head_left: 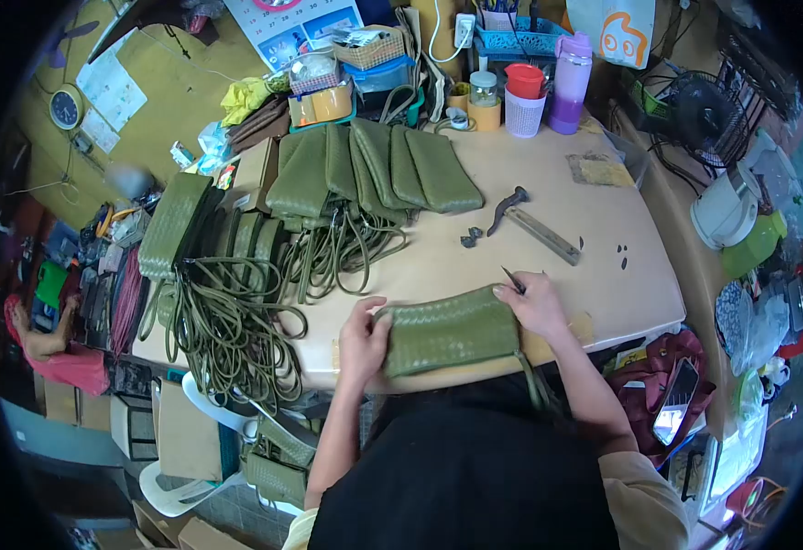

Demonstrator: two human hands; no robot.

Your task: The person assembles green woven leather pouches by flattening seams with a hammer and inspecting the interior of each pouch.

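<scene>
A green woven pouch (453,332) lies flat at the table's front edge, between my two hands. My left hand (363,337) grips its left end, thumb on top. The upper right corner is pinched by my right hand (537,302), which also has a thin dark pointed tool (512,279) sticking out between its fingers. From the pouch's lower right corner a green strap (531,378) hangs toward my lap. Beyond the pouch are a hammer (534,229) and some small black lumps (471,238).
Several green pouches (378,170) are stacked at the back of the table (511,156), more (174,225) at its left. Their looped straps (236,321) spill over the front left edge. Cups and a purple bottle (569,87) line the back. A maroon bag (662,380) sits at the right.
</scene>
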